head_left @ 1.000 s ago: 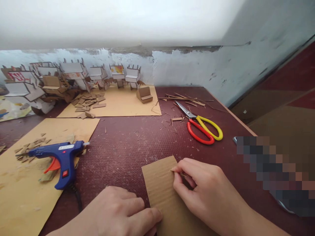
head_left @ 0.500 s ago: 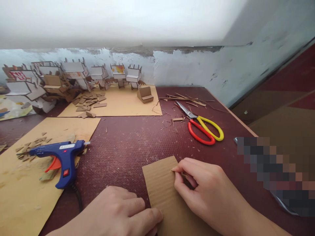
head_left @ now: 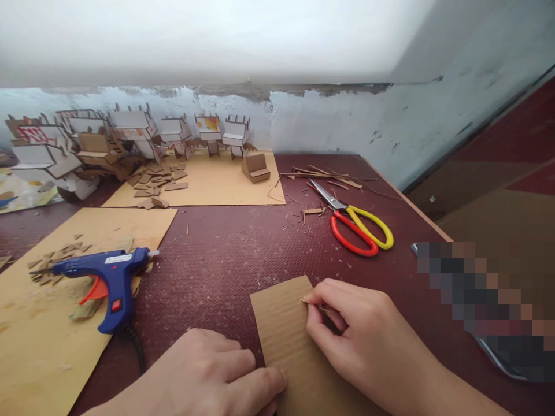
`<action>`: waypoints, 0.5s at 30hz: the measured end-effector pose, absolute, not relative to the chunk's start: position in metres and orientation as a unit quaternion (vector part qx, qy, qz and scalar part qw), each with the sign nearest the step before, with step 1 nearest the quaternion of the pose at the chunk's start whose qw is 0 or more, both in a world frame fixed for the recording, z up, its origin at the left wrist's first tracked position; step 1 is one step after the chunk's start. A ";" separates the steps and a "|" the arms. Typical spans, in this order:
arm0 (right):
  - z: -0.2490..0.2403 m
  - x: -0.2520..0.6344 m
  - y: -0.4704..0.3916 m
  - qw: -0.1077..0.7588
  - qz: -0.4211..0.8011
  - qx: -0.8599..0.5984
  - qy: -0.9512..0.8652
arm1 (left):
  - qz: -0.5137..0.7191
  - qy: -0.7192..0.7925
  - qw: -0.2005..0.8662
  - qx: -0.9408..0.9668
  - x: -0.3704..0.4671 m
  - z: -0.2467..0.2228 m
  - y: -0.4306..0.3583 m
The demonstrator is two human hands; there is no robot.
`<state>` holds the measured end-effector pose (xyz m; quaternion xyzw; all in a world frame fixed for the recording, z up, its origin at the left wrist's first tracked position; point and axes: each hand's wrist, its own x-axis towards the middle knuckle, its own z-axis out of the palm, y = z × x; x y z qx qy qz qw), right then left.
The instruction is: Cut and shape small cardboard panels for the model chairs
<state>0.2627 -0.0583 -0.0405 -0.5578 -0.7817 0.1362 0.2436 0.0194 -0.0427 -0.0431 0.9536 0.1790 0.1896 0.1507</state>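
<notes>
A brown corrugated cardboard sheet [head_left: 288,341] lies on the table in front of me, its lower part running out of view. My left hand [head_left: 217,364] grips its left edge, thumb on top and fingers curled; the fingertips are hidden. Over the sheet's right side, my right hand [head_left: 359,329] is closed in a pinch on a thin cardboard strip [head_left: 303,300], of which only a small tip shows past the fingers. Beyond that hand lie scissors [head_left: 342,209] with one red and one yellow handle, blades slightly apart.
A blue glue gun [head_left: 115,277] lies at left on a yellowish board [head_left: 39,346] with small cardboard bits. Several small cardboard models [head_left: 134,124] stand along the wall. Thin cardboard offcuts [head_left: 329,174] lie behind the scissors. A blurred-out object [head_left: 481,312] sits at the right table edge.
</notes>
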 end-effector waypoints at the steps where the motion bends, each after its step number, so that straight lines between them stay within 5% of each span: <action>1: -0.041 0.263 -0.058 0.245 0.134 -0.561 -0.779 | 0.189 0.179 0.152 0.953 0.020 -0.043 -0.043; 8: -0.041 0.261 -0.057 0.258 0.134 -0.559 -0.777 | 0.195 0.180 0.145 0.953 0.018 -0.044 -0.043; 15: -0.016 0.282 -0.062 0.368 0.018 -0.621 -0.692 | 0.190 0.178 0.158 0.953 0.019 -0.043 -0.041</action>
